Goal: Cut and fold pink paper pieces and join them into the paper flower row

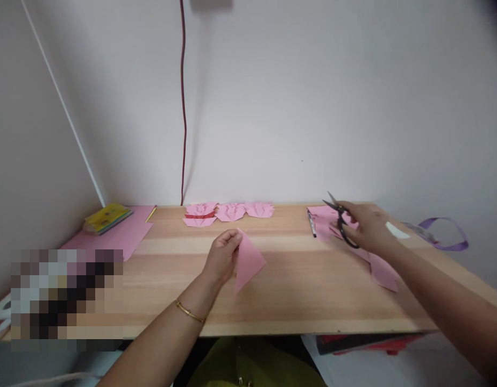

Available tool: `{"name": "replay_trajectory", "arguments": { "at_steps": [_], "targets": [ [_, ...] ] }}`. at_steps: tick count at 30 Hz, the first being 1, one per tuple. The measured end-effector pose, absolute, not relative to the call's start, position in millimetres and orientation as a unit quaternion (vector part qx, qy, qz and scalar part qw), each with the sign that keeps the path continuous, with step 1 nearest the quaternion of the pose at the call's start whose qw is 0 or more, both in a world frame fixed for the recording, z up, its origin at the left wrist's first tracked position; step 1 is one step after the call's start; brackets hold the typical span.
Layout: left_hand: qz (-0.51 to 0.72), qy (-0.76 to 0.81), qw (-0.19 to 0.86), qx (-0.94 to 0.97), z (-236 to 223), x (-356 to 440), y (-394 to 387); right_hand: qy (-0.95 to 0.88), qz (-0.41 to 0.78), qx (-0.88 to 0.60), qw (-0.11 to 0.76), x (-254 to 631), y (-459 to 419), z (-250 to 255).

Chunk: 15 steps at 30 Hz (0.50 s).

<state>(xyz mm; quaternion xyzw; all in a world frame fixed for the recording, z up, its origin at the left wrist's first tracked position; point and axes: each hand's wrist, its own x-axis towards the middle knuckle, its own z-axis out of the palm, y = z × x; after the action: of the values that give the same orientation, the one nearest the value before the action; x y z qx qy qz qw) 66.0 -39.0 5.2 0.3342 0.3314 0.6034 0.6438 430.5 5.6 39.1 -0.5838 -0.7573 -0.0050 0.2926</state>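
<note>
My left hand (pixel 224 253) pinches a folded triangle of pink paper (pixel 249 260) by its upper corner, over the middle of the wooden table. Off to the right, my right hand (pixel 363 223) grips black-handled scissors (pixel 342 226), their blades parted and pointing up and left. Under and beside that hand lie pink paper pieces (pixel 383 273) and a marker pen (pixel 312 223). Along the wall rest several pink paper cutouts (pixel 231 212) with jagged edges, and a red strip (pixel 199 216) lies across the leftmost.
Pink sheets (pixel 139 239) carry a yellow booklet stack (pixel 108 217) and a pencil (pixel 151 214) at the left. A purple ribbon loop (pixel 448 247) and a white scrap (pixel 397 231) lie far right. A red cord (pixel 184 107) hangs down the wall. Blurring hides the near left corner.
</note>
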Motion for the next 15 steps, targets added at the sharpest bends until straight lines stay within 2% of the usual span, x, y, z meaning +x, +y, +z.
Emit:
{"name": "replay_trajectory", "arguments": {
  "at_steps": [2,7,15],
  "targets": [
    [0.595,0.331,0.648,0.341,6.1,68.8,-41.7,-0.79,0.051,-0.533,0.299,388.2,-12.5,48.8],
    [0.601,0.328,0.64,0.348,7.5,67.6,-43.9,-0.848,0.201,-0.43,0.238,290.2,-39.6,50.8],
    [0.605,0.322,0.632,0.361,8.7,61.5,-43.5,-0.86,0.252,-0.382,0.226,262.3,-35.0,29.8]
  ]
}}
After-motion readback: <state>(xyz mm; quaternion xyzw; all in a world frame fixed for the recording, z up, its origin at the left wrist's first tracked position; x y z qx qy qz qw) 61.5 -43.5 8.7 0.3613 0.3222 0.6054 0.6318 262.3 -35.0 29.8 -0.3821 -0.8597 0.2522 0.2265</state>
